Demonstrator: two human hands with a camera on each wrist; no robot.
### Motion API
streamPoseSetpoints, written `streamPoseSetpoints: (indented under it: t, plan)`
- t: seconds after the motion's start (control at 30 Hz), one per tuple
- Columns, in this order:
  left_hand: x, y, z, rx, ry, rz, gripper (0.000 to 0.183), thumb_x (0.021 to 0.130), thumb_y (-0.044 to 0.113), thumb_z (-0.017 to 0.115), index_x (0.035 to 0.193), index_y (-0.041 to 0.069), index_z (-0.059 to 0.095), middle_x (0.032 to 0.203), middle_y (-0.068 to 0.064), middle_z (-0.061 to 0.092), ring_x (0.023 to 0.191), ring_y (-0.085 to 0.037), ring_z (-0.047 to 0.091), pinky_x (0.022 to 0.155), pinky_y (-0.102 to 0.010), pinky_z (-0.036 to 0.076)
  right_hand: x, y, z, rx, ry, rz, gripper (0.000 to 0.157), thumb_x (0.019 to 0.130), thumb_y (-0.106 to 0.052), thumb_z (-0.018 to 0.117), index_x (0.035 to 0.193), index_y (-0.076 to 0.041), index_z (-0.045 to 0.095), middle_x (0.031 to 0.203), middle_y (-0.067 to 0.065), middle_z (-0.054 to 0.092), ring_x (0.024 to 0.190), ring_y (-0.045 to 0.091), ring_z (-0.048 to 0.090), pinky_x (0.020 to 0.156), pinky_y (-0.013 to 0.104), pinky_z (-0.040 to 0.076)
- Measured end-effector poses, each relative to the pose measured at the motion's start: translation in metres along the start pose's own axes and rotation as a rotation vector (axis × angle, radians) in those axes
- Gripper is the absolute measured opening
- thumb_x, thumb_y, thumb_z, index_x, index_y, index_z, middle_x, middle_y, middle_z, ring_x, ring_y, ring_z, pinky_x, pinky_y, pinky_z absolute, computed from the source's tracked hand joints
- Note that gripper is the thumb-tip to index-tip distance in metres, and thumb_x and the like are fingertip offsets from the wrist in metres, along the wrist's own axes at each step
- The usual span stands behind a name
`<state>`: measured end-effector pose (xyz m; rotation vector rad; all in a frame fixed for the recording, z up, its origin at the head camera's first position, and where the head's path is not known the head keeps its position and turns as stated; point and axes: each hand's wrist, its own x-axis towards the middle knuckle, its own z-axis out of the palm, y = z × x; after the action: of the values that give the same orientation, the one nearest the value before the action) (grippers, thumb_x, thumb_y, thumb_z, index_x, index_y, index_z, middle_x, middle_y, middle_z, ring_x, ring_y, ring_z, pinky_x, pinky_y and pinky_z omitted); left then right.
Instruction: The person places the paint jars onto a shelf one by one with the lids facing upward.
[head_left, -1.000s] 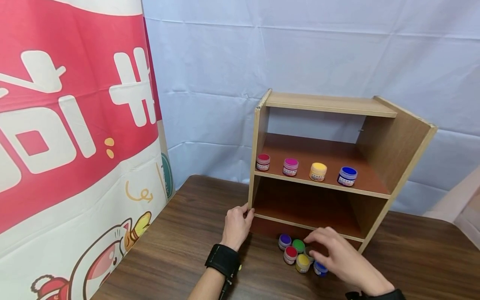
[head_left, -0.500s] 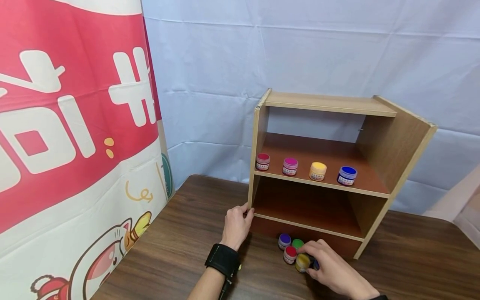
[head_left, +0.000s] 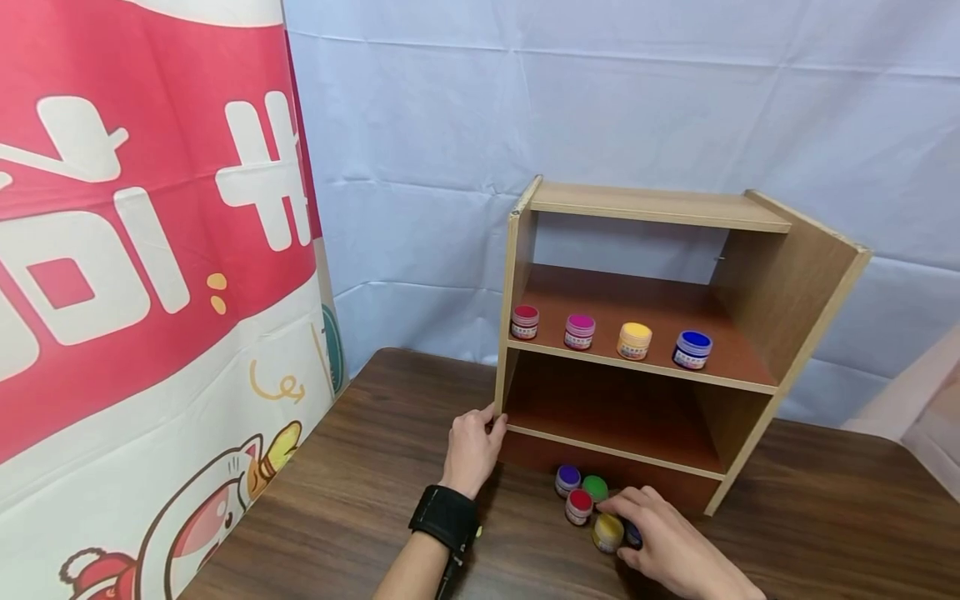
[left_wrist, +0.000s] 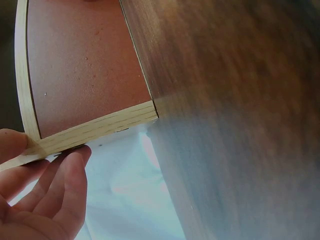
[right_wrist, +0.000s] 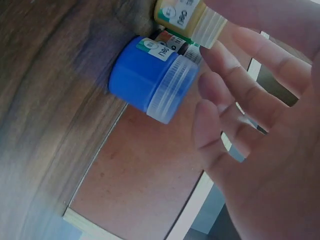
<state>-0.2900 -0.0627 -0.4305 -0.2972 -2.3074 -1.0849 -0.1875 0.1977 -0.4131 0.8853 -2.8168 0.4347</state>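
My left hand [head_left: 471,450] grips the left side panel of a wooden shelf unit [head_left: 795,292]; in the left wrist view, thumb and fingers lie on either side of its pale edge [left_wrist: 95,129]. My right hand [head_left: 663,537] pinches a yellow paint jar [head_left: 607,533] by its clear lid, between thumb and index finger. Close beside it are a red jar [head_left: 579,506], a green jar [head_left: 596,487] and a purple jar [head_left: 567,480]. A blue jar [right_wrist: 145,75], mostly hidden by the hand in the head view, lies near my fingers, with a dark jar [right_wrist: 170,40] partly behind it.
Along the middle shelf's front edge stand a dark red jar [head_left: 525,322], a magenta jar [head_left: 580,332], a yellow-orange jar [head_left: 634,342] and a dark blue jar [head_left: 692,350]. A pale cloth [head_left: 420,167] hangs behind the wooden table [head_left: 360,467]; a printed banner [head_left: 172,250] hangs at left.
My right hand has moved left from over the jars and taken hold of the yellow jar, which has shifted slightly towards me. The left hand has stayed on the shelf unit.
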Motion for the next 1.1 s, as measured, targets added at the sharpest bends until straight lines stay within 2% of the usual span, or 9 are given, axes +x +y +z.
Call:
streamPoseSetpoints:
  t: [0.2, 0.4, 0.63, 0.93, 1.1]
  plan:
    - [-0.0003, -0.0004, -0.0008, 0.008, 0.002, 0.0, 0.033, 0.09, 0.023, 0.06, 0.113, 0.001, 0.068, 0.088, -0.014, 0.07, 0.059, -0.008, 0.056, 0.045, -0.02, 0.041, 0.0013, -0.0014, 0.0007, 0.008, -0.06, 0.037, 0.039, 0.074, -0.03, 0.074, 0.109, -0.017, 0.064, 0.101, -0.013, 0.053, 0.089, 0.008, 0.044, 0.072, 0.036, 0.046]
    - [-0.0006, -0.0001, -0.0008, -0.002, -0.004, -0.002, 0.033, 0.09, 0.023, 0.06, 0.113, 0.001, 0.068, 0.088, -0.013, 0.071, 0.059, -0.006, 0.055, 0.045, -0.019, 0.04, 0.0026, -0.0021, 0.0045, -0.037, -0.093, 0.045, 0.036, 0.074, -0.033, 0.073, 0.105, -0.018, 0.066, 0.098, -0.012, 0.052, 0.089, 0.011, 0.044, 0.073, 0.04, 0.045]
    - [0.0, 0.0009, -0.0008, -0.001, -0.001, 0.002, 0.032, 0.09, 0.023, 0.06, 0.112, 0.002, 0.069, 0.084, -0.012, 0.07, 0.058, -0.005, 0.053, 0.046, -0.02, 0.042, 0.0037, -0.0023, 0.0055, -0.091, -0.054, 0.016, 0.032, 0.072, -0.034, 0.074, 0.099, -0.021, 0.065, 0.09, -0.016, 0.047, 0.083, 0.008, 0.04, 0.068, 0.036, 0.041]
    - [-0.0001, -0.0003, 0.0, 0.0, -0.004, -0.003, 0.033, 0.09, 0.023, 0.059, 0.113, 0.001, 0.069, 0.083, -0.011, 0.069, 0.056, -0.004, 0.051, 0.045, -0.019, 0.04, 0.0031, -0.0014, 0.0073, -0.108, -0.035, -0.001, 0.033, 0.072, -0.034, 0.075, 0.1, -0.02, 0.066, 0.094, -0.015, 0.051, 0.087, 0.01, 0.044, 0.071, 0.04, 0.045]
    - [-0.0001, -0.0005, 0.0006, 0.003, -0.018, -0.014, 0.034, 0.091, 0.025, 0.058, 0.114, 0.002, 0.068, 0.085, -0.011, 0.07, 0.059, -0.006, 0.054, 0.047, -0.02, 0.042, 0.0026, -0.0011, 0.0085, -0.114, -0.016, -0.006, 0.031, 0.072, -0.033, 0.075, 0.099, -0.02, 0.065, 0.092, -0.015, 0.05, 0.085, 0.009, 0.043, 0.07, 0.039, 0.044]
